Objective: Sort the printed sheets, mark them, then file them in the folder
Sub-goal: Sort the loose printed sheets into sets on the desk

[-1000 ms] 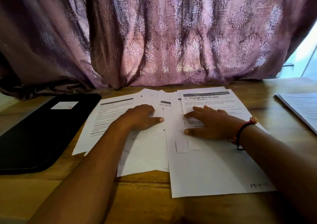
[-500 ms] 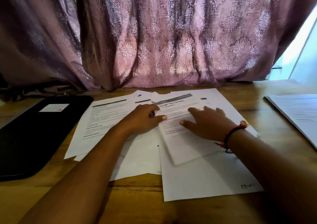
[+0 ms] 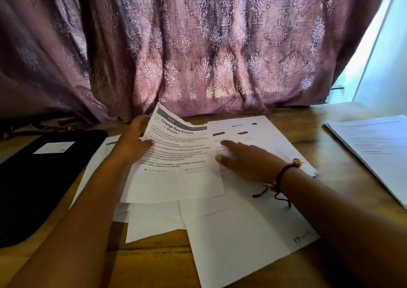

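Printed sheets (image 3: 242, 232) lie fanned on the wooden table (image 3: 154, 263), just right of the black folder (image 3: 33, 177). The "Change Bed Sheets" page (image 3: 178, 155) lay flat under both hands half a second ago. Now its far edge is lifted off the pile, and the left hand (image 3: 134, 140) pinches the side nearest the folder, thumb on the print. The right hand (image 3: 246, 162) has slid off it and rests straight-fingered on sheets farther from the folder. A separate stack (image 3: 374, 151) lies farthest from the folder.
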